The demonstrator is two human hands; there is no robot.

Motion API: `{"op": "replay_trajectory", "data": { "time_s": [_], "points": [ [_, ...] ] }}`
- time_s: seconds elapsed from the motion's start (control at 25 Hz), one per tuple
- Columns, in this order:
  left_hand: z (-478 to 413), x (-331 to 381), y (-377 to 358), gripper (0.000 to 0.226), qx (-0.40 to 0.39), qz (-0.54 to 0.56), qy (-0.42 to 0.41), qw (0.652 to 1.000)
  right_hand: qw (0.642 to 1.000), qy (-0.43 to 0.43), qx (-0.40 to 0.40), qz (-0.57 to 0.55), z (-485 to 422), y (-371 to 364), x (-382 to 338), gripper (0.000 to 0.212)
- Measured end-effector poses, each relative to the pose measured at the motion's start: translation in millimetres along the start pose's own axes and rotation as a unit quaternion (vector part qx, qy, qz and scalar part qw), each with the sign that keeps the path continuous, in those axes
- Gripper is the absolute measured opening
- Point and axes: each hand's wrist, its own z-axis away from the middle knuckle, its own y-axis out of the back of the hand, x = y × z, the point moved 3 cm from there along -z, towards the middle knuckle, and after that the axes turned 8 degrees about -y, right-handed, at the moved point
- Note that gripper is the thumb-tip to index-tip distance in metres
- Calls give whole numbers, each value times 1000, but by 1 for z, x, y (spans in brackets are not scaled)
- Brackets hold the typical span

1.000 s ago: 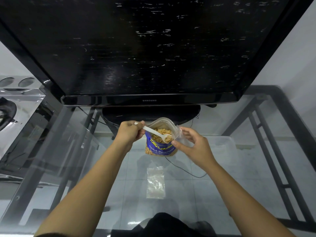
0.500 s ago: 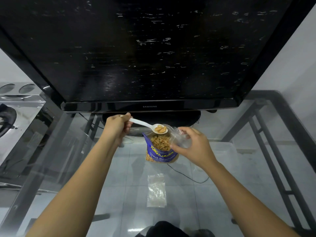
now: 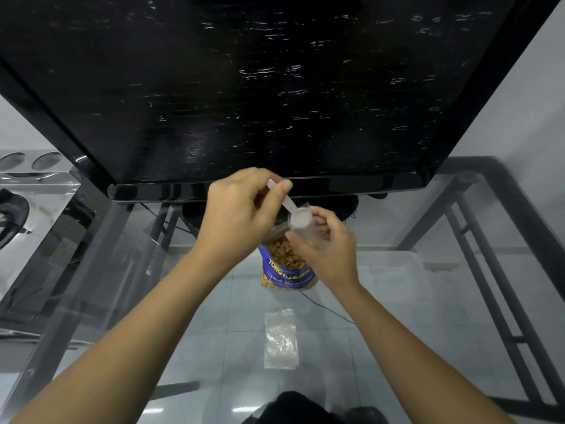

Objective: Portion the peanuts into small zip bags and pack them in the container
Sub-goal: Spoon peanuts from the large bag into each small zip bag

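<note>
Peanuts (image 3: 286,257) fill the open blue pouch (image 3: 289,278) standing mid-table. Nearest, a small clear zip bag (image 3: 281,339) lies flat on the glass table (image 3: 412,316), just near of the pouch and apart from it. Above the pouch, the right hand (image 3: 331,252) pinches a second clear bag (image 3: 309,235), with its fingers curled round it. The left hand (image 3: 241,215) grasps a white plastic spoon (image 3: 289,205) by the handle, its bowl tilted down at that bag's mouth. What the bowl and bag contain is too blurred to tell. Pale floor tiles (image 3: 198,347) show through the glass, and dark frame bars (image 3: 489,270) run along the right. Farthest, a black television screen (image 3: 275,87) stands before a white wall (image 3: 535,102).
</note>
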Motion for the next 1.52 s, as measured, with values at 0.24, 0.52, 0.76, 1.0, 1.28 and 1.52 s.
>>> {"op": "replay_trajectory", "data": {
  "time_s": [0.24, 0.52, 0.76, 1.0, 1.28, 1.52],
  "points": [
    [6, -70, -6, 25, 91, 151, 284, 943, 998, -52, 7, -41, 3, 13, 9, 51],
    [53, -74, -77, 20, -203, 88, 179, 959, 992, -110, -65, -1, 11, 26, 40, 46],
    [66, -91, -90, 25, -116, 164, 469, 860, 988, -132, -84, -8, 13, 26, 47, 51],
    [74, -95, -89, 23, -62, 261, 537, 800, 987, -135, -87, -27, 17, 29, 48, 63],
    [78, -115, -82, 17, -9, 300, 591, 748, 993, -88, -43, 63, 11, 39, 30, 49],
    [68, -136, -64, 19, 24, 296, 581, 758, 970, -1, -67, 232, 2, 33, 19, 51]
  ]
}}
